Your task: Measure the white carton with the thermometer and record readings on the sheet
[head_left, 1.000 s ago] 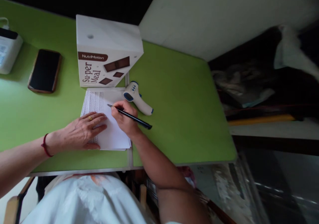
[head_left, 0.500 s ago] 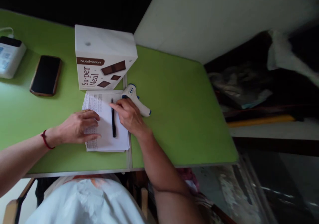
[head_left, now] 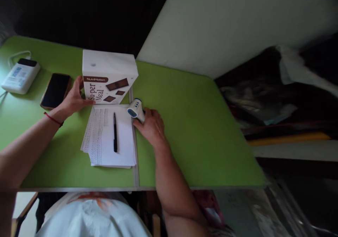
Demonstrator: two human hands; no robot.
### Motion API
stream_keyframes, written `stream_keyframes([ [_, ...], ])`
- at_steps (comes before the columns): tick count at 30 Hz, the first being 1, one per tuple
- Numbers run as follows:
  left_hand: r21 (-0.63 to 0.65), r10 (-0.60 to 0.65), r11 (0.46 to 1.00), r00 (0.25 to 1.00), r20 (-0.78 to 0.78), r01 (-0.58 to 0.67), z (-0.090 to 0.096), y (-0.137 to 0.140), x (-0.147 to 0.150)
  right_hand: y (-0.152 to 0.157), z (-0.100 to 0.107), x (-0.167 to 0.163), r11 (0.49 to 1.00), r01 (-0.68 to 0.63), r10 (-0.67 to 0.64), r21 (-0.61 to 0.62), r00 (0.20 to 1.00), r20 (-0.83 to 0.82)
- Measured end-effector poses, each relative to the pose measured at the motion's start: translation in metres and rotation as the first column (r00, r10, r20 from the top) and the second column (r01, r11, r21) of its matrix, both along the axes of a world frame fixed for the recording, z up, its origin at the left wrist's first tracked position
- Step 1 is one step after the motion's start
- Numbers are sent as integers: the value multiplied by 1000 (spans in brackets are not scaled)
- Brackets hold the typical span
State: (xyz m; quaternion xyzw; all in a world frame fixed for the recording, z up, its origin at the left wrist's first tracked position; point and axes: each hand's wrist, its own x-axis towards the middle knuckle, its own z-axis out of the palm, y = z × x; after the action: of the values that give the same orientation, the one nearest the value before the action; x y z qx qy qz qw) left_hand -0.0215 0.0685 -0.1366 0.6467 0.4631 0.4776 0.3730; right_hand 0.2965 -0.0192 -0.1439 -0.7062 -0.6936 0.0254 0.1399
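My left hand [head_left: 74, 98] is at the left side of a white box [head_left: 109, 84] printed "NutriMotion Su-per Meal". Its thumb touches the lower front corner, and the other fingers extend along the side, apart from the thumb. My right hand [head_left: 153, 126] wraps round the handle of a white and blue infrared thermometer [head_left: 135, 108], which lies on the table with its head to the left. In front of the box a black pen [head_left: 115, 133] rests on a fanned stack of printed paper sheets [head_left: 105, 152].
A dark phone [head_left: 56, 90] and a white power bank [head_left: 21, 76] with a cable are on the left of the green table [head_left: 190, 135]. A pale wall [head_left: 190, 33] rises behind, and a cluttered shelf [head_left: 261, 100] stands beyond the right edge.
My left hand has left the papers and reached the box's left side. My right hand has moved from beside the pen to the thermometer's handle and closed round it. The sheets are more fanned.
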Motion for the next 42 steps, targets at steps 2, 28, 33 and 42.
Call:
stream_keyframes([
  [2,-30,-47,999,998,-42,45,3,3,0,1,3,0,994,9,-12,-106,1000,-23],
  [28,-57,77,994,967,-245,-93,28,-41,21,-33,3,-70,956,-292,7,-2,28,-1000],
  [33,-50,67,996,970,-232,-80,25,-39,19,-33,4,-75,957,-284,-38,-59,81,-996],
  [42,11,60,998,976,-208,-59,15,-34,15,-33,-1,-79,947,-302,-104,-107,29,-994],
])
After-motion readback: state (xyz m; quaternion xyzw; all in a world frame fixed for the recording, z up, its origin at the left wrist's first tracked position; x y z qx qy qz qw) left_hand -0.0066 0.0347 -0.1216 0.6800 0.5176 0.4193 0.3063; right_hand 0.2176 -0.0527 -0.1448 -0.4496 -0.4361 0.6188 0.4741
